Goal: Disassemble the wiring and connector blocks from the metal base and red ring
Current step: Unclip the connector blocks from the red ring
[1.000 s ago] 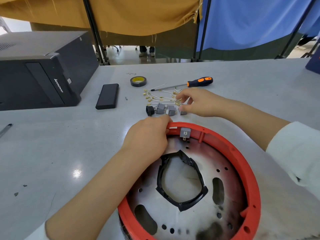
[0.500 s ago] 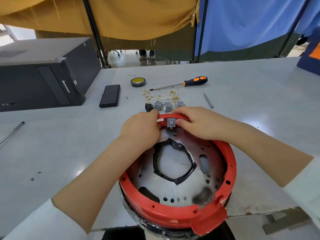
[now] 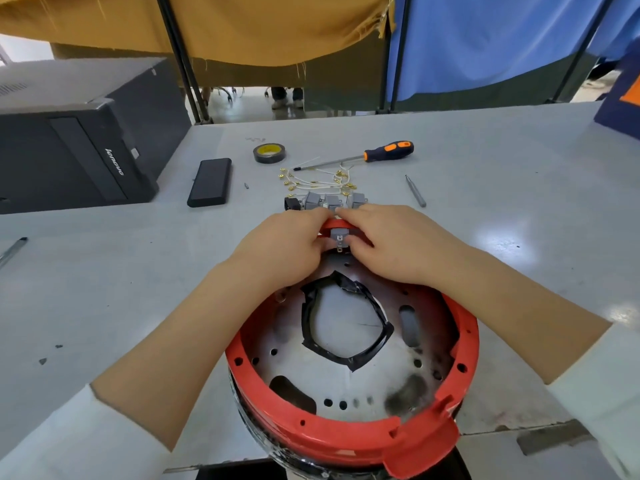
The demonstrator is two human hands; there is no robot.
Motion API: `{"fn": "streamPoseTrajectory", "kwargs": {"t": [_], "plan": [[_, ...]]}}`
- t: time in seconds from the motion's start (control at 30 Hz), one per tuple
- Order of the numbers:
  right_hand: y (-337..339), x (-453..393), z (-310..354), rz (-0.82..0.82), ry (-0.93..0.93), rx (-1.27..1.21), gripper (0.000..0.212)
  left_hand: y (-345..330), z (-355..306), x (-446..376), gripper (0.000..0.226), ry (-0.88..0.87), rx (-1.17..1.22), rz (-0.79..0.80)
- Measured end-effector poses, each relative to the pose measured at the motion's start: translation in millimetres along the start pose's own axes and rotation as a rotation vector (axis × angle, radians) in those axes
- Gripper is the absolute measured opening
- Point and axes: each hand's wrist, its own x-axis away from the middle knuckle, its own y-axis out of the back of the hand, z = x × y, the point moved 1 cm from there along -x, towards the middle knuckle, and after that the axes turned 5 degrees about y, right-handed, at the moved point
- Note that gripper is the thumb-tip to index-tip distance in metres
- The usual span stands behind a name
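A red ring sits around a round metal base at the table's front edge, with a torn black gasket in its middle. One grey connector block is still set in the ring's far rim. My left hand and my right hand both pinch this block from either side. Beyond the ring lie three loose grey connector blocks, a black block and loose white wires with brass terminals.
An orange-and-black screwdriver, a roll of black tape, a small metal bit and a black flat case lie further back. A black computer tower lies at the left. A pen is near the left edge.
My right hand came back from the loose blocks to the block in the ring. The ring and base now sit nearer to me, at the table's front edge.
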Motion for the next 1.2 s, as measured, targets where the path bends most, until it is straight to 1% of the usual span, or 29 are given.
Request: {"fn": "streamPoseTrajectory", "kwargs": {"t": [0.2, 0.3, 0.43, 0.5, 0.6, 0.73, 0.83, 0.9, 1.03, 1.2], "plan": [[-3.3, -4.7, -1.9, -0.024, 0.016, 0.029, 0.036, -1.2, -4.3, 0.0, 0.008, 0.035, -0.091, -0.084], [-4.1, -4.5, -2.8, -0.027, 0.002, 0.003, 0.038, -2.8, -5.1, -1.2, 0.015, 0.064, -0.101, -0.103], [-2.0, -1.9, -1.4, -0.024, 0.007, -0.027, 0.047, -3.5, -4.6, 0.3, 0.025, 0.039, -0.078, -0.093], [-2.0, -1.3, -0.7, -0.008, 0.000, -0.013, 0.046, -3.4, -2.9, 0.1, 0.025, 0.023, -0.083, -0.083], [-3.7, -0.8, 0.7, 0.027, -0.028, 0.015, 0.038, -2.6, -1.5, -0.7, 0.021, -0.008, -0.112, -0.076], [-5.8, 1.1, 3.1, 0.054, 0.000, 0.096, 0.030, -2.9, -3.6, 1.1, 0.022, -0.028, -0.168, -0.107], [-4.5, 1.3, 4.0, 0.077, 0.011, 0.147, 0.029, -3.6, -4.8, 1.1, 0.019, -0.055, -0.202, -0.108], [-4.7, 0.2, 4.6, 0.091, 0.009, 0.170, 0.027, -3.1, -4.9, 0.8, 0.017, -0.040, -0.205, -0.104], [-5.9, -4.2, 4.8, 0.119, 0.008, 0.238, 0.022, -3.5, -5.9, -0.1, 0.021, -0.006, -0.254, -0.111], [-9.1, -1.8, 5.1, 0.065, 0.032, 0.304, 0.025, -4.6, -7.3, -1.6, 0.019, 0.012, -0.307, -0.121]]}}
